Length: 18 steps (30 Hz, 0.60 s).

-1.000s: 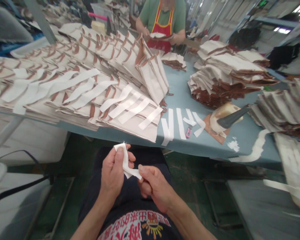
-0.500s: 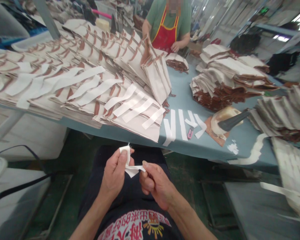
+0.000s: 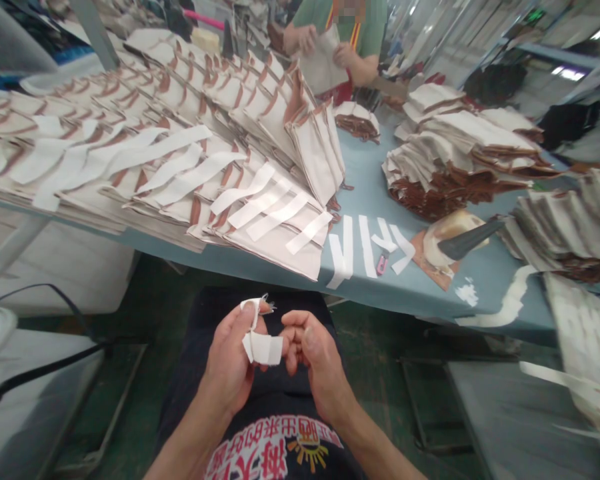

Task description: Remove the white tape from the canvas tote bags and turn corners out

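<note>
My left hand [image 3: 233,353] is closed on a white fabric strip [image 3: 263,348], pinched under the thumb. The strip is folded, with frayed threads at its top end and a flat, squared end hanging toward the right. Close beside that end is my right hand [image 3: 313,357], its fingers loosely bent and the thumb apart from the fingertips. I cannot tell whether its fingertips touch the strip's edge. Both hands are above my lap, in front of the table's edge.
More white strips [image 3: 347,247] lie on the blue table [image 3: 375,297] near a pink cutter-like tool [image 3: 381,264]. Overlapping beige fabric pieces [image 3: 280,257] fill the left. Fabric stacks [image 3: 430,167] and a tape roll [image 3: 435,237] stand right. A co-worker [image 3: 370,40] holds a beige piece opposite.
My right fingers have loosened from their pinch on the strip's end, which has flattened out and dropped slightly. Across the table, the co-worker has raised a beige fabric piece.
</note>
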{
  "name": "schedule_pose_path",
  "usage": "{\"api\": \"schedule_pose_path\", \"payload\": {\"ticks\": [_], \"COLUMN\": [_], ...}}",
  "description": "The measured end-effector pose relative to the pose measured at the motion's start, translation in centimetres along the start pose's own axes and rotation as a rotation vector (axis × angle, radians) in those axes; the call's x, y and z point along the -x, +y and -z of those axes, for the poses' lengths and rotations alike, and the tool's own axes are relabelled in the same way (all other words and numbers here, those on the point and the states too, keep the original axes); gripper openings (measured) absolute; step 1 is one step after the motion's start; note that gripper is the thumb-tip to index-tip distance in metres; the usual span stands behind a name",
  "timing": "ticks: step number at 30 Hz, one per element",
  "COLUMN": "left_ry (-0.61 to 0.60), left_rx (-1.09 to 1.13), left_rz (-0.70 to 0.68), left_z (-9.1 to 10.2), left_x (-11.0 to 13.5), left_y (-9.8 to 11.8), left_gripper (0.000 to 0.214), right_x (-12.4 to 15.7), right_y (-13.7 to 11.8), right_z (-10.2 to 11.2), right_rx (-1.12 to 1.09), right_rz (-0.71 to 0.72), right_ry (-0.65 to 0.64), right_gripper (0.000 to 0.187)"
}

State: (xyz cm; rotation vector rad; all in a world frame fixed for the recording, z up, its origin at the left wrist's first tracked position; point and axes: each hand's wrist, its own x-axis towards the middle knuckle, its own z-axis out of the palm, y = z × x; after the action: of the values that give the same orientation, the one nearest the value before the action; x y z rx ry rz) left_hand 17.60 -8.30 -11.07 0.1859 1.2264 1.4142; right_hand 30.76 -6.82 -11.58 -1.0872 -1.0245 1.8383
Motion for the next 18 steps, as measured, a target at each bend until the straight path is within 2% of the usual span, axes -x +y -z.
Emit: {"api": "schedule_pose_path", "payload": {"ticks": [3,6,9,11,14,16,18], "left_ry": [0.025,0.047,0.059,0.045,-0.009,-0.081,-0.167], "left_rx": [0.050,0.083,0.107,0.118,0.146,0.168,0.183], "left_rz": [0.014,-0.005,-0.027,-0.023,0.053,0.132,0.201], "left_z": [-0.2,-0.3,-0.4,-0.5,-0.5,-0.4,-0.4], "left_x": [-0.1,-0.3,-0.2,0.0,0.3,0.5,0.6], "left_y": [0.0,-0.3,-0.4,-0.1,0.8,1.2,1.1], "left_gripper": [0.066,0.066,0.064,0.065,0.068,0.065,0.059], "right_x": [0.3,0.8,1.0,0.8,0.3,0.0,-0.2], "right_y": [0.0,-0.1,-0.3,-0.6,-1.5,-2.2,-2.8], "right_z": [0.1,-0.2,-0.6,-0.5,0.5,1.5,2.4], "right_rx": [0.116,0.223,0.315,0.390,0.571,0.685,0.770], "right_rz": [-0.008,0.012,0.101,0.204,0.466,0.631,0.726], "right_ry": [-0.048,-0.067,-0.015,0.018,0.020,-0.012,-0.045], "right_gripper": [0.067,0.042,0.022,0.020,0.016,0.013,0.012]}}
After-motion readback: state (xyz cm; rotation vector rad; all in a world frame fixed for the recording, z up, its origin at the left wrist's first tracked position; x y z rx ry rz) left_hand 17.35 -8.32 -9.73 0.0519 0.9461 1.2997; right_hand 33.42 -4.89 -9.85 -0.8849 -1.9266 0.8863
